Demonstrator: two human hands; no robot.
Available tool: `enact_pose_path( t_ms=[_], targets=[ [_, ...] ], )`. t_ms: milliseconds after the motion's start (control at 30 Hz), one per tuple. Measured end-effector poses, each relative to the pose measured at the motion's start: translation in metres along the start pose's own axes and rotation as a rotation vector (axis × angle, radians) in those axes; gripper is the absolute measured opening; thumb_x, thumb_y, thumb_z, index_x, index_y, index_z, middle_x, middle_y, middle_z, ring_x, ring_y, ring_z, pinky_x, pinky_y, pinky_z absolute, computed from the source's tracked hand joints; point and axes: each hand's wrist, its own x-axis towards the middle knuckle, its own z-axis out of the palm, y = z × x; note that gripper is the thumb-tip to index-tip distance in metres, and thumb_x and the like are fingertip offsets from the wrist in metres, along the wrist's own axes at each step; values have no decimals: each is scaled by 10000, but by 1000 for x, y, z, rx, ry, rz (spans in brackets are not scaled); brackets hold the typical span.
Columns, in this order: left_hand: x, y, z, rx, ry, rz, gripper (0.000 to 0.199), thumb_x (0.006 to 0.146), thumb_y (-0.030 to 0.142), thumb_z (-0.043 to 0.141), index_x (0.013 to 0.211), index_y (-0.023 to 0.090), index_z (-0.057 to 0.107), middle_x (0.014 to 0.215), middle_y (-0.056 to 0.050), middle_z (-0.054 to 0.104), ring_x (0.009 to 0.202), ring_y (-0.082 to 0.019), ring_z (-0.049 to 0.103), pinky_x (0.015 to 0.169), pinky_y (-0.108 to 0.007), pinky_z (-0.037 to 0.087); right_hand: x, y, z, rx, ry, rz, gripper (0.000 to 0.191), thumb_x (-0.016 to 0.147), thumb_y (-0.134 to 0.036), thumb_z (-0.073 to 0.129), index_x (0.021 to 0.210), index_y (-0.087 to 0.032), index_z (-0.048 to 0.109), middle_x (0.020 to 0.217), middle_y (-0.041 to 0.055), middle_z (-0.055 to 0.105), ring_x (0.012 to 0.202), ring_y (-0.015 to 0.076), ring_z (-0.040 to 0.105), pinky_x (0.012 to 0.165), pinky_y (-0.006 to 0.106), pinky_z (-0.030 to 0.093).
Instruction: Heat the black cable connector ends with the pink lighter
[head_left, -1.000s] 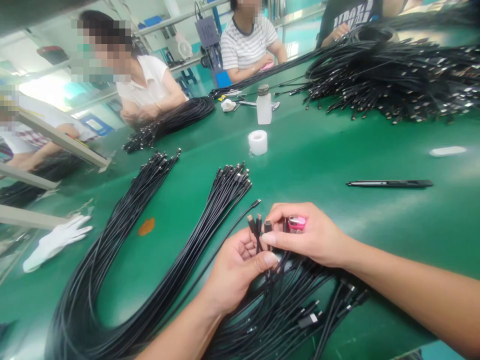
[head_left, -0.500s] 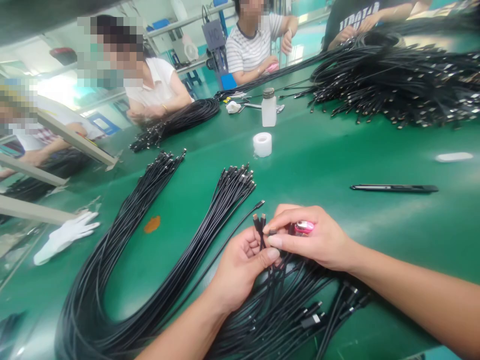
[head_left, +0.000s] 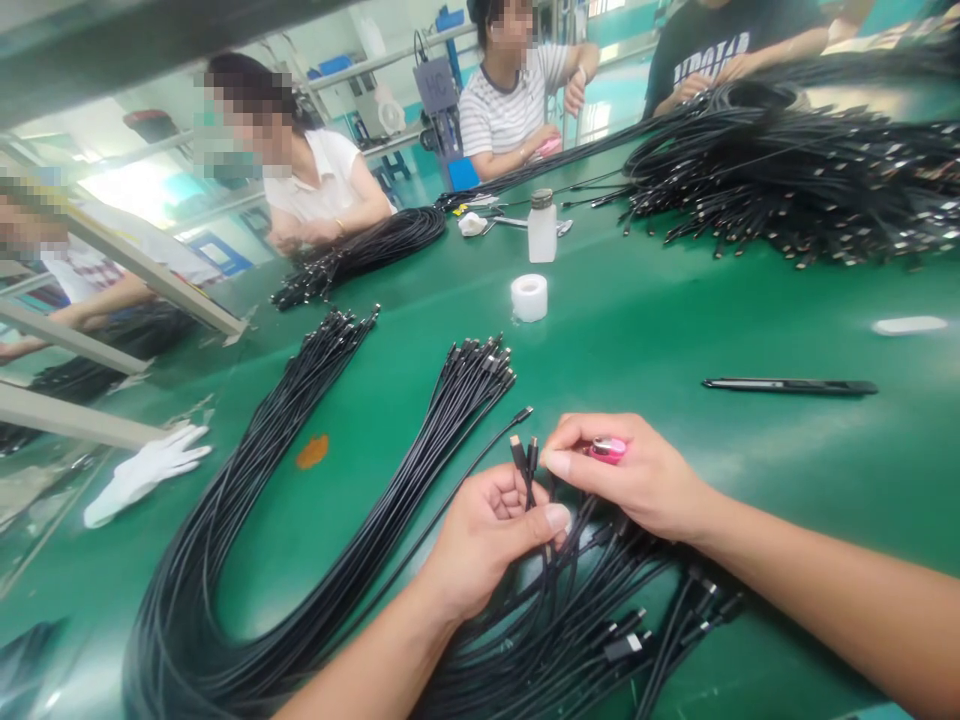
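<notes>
Black cable ends (head_left: 525, 456) stick up from my left hand (head_left: 491, 535), whose thumb and fingers are closed round them. Close by on the right, my right hand (head_left: 637, 475) is closed, with a pink tool (head_left: 609, 450) tucked in it; whether its fingertips also pinch a cable is unclear. Loose black cables (head_left: 577, 620) with metal plugs lie under both hands. A large U-shaped cable bundle (head_left: 337, 550) rests to the left, and one single cable (head_left: 480, 458) runs beside it.
A black pen-like cutter (head_left: 789, 386) lies to the right. Further back are a tape roll (head_left: 529, 298), a bottle (head_left: 542, 230) and a big cable pile (head_left: 795, 180). A white glove (head_left: 146, 475) lies left, near metal bars (head_left: 82, 418). Several people sit across the table.
My right hand's fingertips have drawn slightly away from the cable ends in my left hand. The whole view has shifted a little.
</notes>
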Motion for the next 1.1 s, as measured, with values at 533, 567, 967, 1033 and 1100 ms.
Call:
enact_pose_path(
  t_ms=[533, 567, 967, 1033, 1100],
  targets=[
    [-1, 3, 1, -57, -24, -80, 222, 765, 256, 765, 810, 86, 629, 642, -48, 687, 564, -97, 608, 596, -211, 494, 4, 7, 2, 351, 33, 283, 431, 806, -495, 676, 574, -151, 558, 529, -18, 510, 459, 68, 417, 445, 215, 299],
    [-1, 3, 1, -56, -23, -83, 224, 765, 258, 765, 814, 85, 632, 642, -50, 688, 565, -98, 609, 598, -213, 495, 4, 7, 2, 347, 32, 270, 426, 811, -487, 675, 575, -151, 560, 535, -16, 516, 468, 69, 424, 453, 216, 307],
    [0, 3, 1, -29, -9, -104, 255, 751, 288, 777, 801, 83, 632, 636, -62, 694, 562, -108, 616, 598, -220, 494, 5, 9, 2, 326, 36, 289, 397, 803, -439, 694, 576, -146, 554, 527, -20, 504, 469, 60, 394, 452, 218, 274],
    [0, 3, 1, -24, -8, -105, 259, 750, 292, 777, 809, 84, 634, 635, -60, 692, 562, -108, 615, 595, -221, 492, 4, 8, 2, 338, 35, 302, 394, 789, -438, 707, 576, -146, 551, 527, -20, 508, 462, 58, 395, 445, 214, 275],
    [0, 3, 1, -20, -9, -102, 258, 754, 295, 775, 798, 87, 629, 635, -60, 690, 562, -108, 612, 596, -222, 490, 5, 8, 2, 346, 36, 304, 390, 784, -430, 712, 574, -147, 548, 524, -22, 507, 459, 57, 395, 443, 212, 280]
  ],
)
